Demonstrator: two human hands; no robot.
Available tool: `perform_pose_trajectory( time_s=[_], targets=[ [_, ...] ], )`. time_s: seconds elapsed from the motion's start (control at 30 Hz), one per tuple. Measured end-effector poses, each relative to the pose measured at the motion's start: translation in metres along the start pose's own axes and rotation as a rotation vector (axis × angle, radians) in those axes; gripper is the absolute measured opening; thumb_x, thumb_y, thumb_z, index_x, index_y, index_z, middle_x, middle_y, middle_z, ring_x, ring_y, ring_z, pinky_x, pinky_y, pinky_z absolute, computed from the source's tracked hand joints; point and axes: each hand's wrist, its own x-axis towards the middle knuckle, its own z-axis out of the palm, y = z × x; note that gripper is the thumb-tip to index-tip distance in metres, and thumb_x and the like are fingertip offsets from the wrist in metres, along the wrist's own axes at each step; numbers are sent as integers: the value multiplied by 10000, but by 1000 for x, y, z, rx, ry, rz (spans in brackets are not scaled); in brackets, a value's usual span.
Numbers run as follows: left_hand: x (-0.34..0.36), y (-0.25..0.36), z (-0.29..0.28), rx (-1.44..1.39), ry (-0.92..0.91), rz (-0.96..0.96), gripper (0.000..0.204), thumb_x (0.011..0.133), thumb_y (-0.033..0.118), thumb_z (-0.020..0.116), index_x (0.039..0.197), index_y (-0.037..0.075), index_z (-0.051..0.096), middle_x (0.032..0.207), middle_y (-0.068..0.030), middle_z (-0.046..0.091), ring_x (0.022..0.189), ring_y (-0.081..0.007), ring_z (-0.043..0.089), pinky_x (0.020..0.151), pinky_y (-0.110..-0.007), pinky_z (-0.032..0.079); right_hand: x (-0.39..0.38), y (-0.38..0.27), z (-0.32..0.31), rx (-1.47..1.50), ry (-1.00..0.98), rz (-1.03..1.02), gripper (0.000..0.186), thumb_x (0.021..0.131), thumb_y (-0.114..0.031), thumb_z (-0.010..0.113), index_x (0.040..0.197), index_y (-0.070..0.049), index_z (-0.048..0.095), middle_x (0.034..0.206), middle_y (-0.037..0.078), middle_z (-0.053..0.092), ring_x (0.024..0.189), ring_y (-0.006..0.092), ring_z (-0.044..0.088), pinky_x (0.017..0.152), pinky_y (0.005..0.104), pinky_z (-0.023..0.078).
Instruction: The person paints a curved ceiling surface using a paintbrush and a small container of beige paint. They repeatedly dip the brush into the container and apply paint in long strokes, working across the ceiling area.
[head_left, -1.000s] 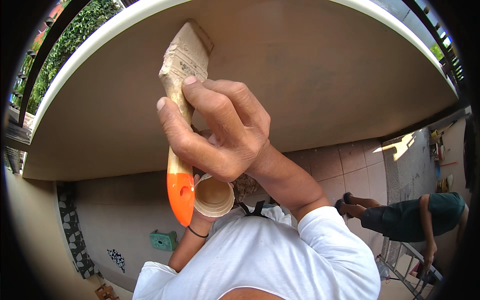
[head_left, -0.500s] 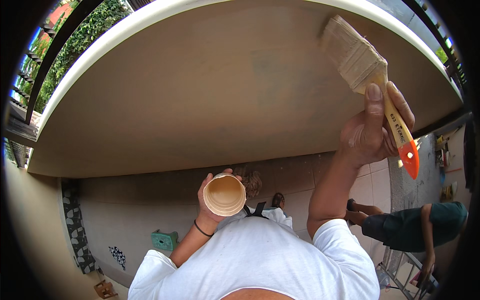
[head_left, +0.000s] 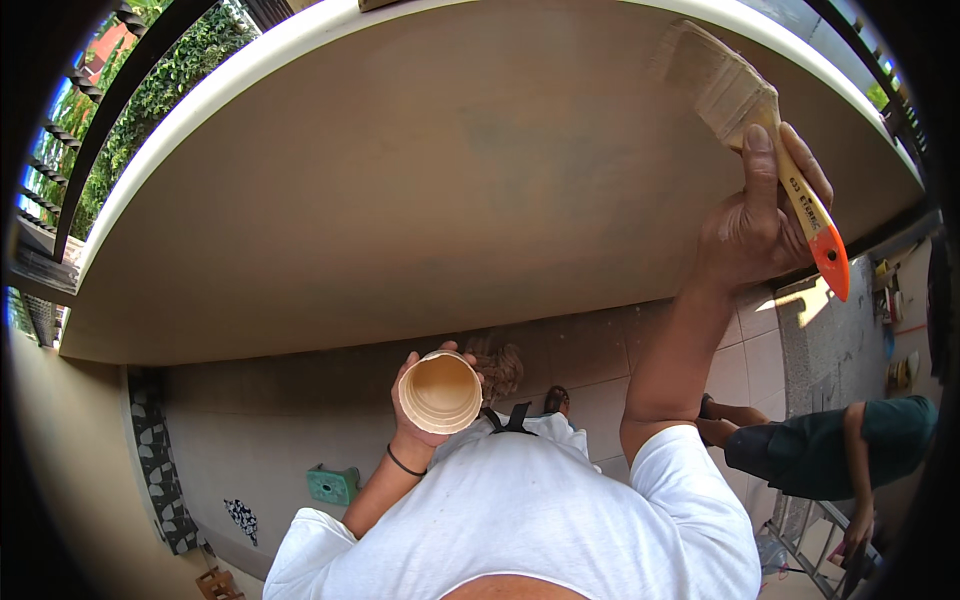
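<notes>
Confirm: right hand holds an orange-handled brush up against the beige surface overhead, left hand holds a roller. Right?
Not quite. In the head view the left hand holds a small round cup, not a roller. The rest stands: the right hand holds the orange-handled brush up against the beige surface overhead.

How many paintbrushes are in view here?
1: the brush in the right hand, bristles against the board. The left hand holds a cup. Others may be hidden.
</notes>
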Motion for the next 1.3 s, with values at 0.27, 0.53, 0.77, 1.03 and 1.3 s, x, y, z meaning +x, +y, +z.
perform_pose_trajectory(
  time_s=[0.27,0.53,0.77,1.03,1.3],
  targets=[
    [-3,-12,-7,10,8,20,606,1105,536,464,1458,55,572,1375,-259,653,1229,-487,674,902,-613,663,-27,-24,38,-441,-217,-527,271,864,23,859,1116,-47,789,1003,143,753,890,230,745,744,346,629],
    [-1,-17,-32,58,-184,-14,683,1066,498,633,1626,154,449,1574,-210,524,1440,-440,531,1081,-595,592,-88,-57,88,69,-430,-394,265,714,-55,840,967,-95,772,927,72,716,770,202,679,646,283,574],
    [12,-43,-31,-96,-184,-111,675,1116,623,439,1612,167,459,1590,-199,521,1472,-449,500,1121,-639,540,-2,20,4,283,-286,96,139,927,3,819,1051,-43,773,1017,87,782,941,150,751,826,286,634],
    [33,-83,-17,-67,-149,-123,685,1109,633,459,1605,161,475,1577,-209,530,1429,-453,532,1094,-610,570,94,95,-107,13,-36,-24,217,874,31,866,1073,35,779,1032,132,789,928,177,767,871,305,660],
    [39,-101,-14,-66,-151,-95,693,1105,636,469,1605,156,476,1566,-219,534,1421,-454,538,1079,-603,585,149,114,-158,-228,138,-252,207,882,46,837,1065,98,754,1002,185,788,866,222,776,836,333,681]
  ],
)
